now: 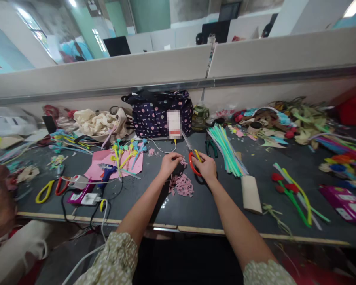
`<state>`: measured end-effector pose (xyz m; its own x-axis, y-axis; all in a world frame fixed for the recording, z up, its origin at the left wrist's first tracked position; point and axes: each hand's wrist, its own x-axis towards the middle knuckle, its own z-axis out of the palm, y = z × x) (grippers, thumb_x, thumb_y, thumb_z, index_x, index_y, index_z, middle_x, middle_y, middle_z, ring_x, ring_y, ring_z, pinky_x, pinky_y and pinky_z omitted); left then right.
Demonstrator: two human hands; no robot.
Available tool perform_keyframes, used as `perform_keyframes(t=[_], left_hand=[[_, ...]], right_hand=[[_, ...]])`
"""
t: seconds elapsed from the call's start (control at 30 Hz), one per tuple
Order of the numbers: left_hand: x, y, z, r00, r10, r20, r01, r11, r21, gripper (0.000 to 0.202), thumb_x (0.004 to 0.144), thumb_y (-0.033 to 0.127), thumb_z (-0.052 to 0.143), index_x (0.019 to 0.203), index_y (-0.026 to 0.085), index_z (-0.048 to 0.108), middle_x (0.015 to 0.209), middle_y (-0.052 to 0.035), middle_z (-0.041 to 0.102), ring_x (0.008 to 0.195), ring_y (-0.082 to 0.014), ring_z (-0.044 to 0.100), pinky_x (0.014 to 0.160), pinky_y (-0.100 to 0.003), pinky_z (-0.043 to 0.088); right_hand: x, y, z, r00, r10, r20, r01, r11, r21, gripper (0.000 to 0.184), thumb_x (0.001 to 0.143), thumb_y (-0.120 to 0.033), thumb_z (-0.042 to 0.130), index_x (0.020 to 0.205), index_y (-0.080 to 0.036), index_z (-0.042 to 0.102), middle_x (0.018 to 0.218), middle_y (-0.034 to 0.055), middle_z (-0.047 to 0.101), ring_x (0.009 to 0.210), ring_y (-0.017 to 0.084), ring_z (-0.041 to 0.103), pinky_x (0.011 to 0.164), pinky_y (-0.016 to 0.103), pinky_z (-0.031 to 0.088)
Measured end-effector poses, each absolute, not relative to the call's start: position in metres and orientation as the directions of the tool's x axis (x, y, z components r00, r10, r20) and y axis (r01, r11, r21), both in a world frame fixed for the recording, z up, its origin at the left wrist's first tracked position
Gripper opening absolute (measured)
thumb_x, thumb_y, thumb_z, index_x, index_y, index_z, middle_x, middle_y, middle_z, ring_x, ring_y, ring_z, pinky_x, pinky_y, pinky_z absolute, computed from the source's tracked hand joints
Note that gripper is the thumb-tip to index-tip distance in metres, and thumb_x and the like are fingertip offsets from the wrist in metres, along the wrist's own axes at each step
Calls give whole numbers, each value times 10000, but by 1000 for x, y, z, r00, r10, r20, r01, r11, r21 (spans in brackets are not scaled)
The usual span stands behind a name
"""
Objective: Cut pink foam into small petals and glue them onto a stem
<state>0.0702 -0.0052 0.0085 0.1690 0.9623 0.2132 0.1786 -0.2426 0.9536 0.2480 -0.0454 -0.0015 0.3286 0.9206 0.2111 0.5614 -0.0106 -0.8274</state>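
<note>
My right hand (207, 168) grips a pair of scissors (193, 164) with a red and a yellow handle. Their blades point away from me and stand apart from my left hand. The left hand (171, 164) is closed, thumb and fingertips pressed together, to the left of the scissors. Small pink pieces (183, 161) show right by its fingertips; whether one is pinched there is too small to tell. Below both hands, a loose pile of pink cut pieces (182, 185) lies on the dark table (195, 211).
A dark patterned bag (150, 116) stands behind, with a phone (174, 123) against it. Pliers (210, 145) and green pipe cleaners (227, 150) lie right, near a beige roll (251, 194). Leftward are a glue gun (107, 172), a power strip (83, 194) and another person's arm (0, 202).
</note>
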Motion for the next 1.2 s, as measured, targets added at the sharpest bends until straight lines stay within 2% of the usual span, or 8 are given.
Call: perform_keyframes(t=[0.13, 0.23, 0.33, 0.47, 0.73, 0.87, 1.07, 1.2], left_hand=[[50, -8, 5, -12, 999, 46, -151, -48, 987, 260, 659, 354, 747, 823, 157, 704, 639, 10, 595, 524, -87, 501, 514, -215, 415], [33, -5, 0, -84, 996, -43, -386, 7, 922, 314, 609, 344, 795, 823, 150, 673, 688, 10, 605, 554, -75, 552, 558, -213, 473], [21, 1, -4, -124, 987, -101, -497, 26, 867, 320, 607, 319, 808, 826, 149, 647, 724, -1, 623, 594, -87, 605, 576, -215, 506], [15, 7, -5, -136, 981, -136, -550, 40, 834, 297, 623, 282, 806, 817, 141, 632, 753, -14, 649, 623, -99, 637, 586, -214, 524], [13, 7, -2, -118, 979, -167, -590, 66, 805, 276, 608, 166, 805, 840, 119, 664, 748, -33, 670, 664, -113, 654, 633, -221, 531], [11, 8, -1, -131, 974, -185, -587, 74, 806, 269, 605, 180, 803, 831, 129, 668, 770, -32, 676, 674, -117, 652, 635, -230, 521], [9, 9, -2, -152, 972, -176, -597, 52, 801, 250, 597, 197, 806, 786, 137, 654, 669, 1, 638, 616, -99, 620, 665, -246, 510], [8, 8, -1, -139, 977, -164, -611, 45, 790, 257, 592, 195, 803, 803, 137, 668, 669, -3, 643, 616, -97, 615, 644, -233, 506]], right_hand=[[243, -49, -2, 283, 924, 256, 664, 4, -748, 501, 738, -537, 643, 1152, -257, 665, 1018, 36, 727, 894, 234, 682, 778, 325, 521], [238, -51, -6, 203, 929, 308, 762, 48, -646, 500, 749, -560, 628, 1150, -264, 665, 1072, 43, 713, 940, 242, 676, 829, 349, 520], [232, -54, -11, 102, 926, 364, 841, 116, -529, 496, 767, -568, 611, 1160, -270, 659, 1063, 43, 715, 930, 242, 681, 828, 363, 529], [228, -58, -13, -4, 916, 400, 874, 198, -445, 489, 781, -557, 606, 1180, -277, 645, 1130, 34, 692, 943, 235, 679, 823, 362, 536], [229, -61, -10, -100, 899, 427, 873, 285, -396, 493, 795, -505, 618, 1240, -293, 605, 1133, 27, 691, 949, 222, 677, 794, 336, 540], [230, -62, -10, -135, 890, 436, 874, 314, -371, 495, 797, -489, 622, 1247, -284, 600, 1117, 34, 697, 945, 222, 678, 777, 331, 541], [231, -62, -13, -188, 873, 450, 861, 368, -353, 505, 801, -484, 620, 1248, -250, 601, 1087, 45, 709, 928, 212, 682, 775, 315, 536], [232, -61, -14, -200, 867, 456, 854, 383, -353, 499, 807, -493, 612, 1242, -248, 606, 1079, 50, 711, 929, 210, 683, 780, 313, 535]])
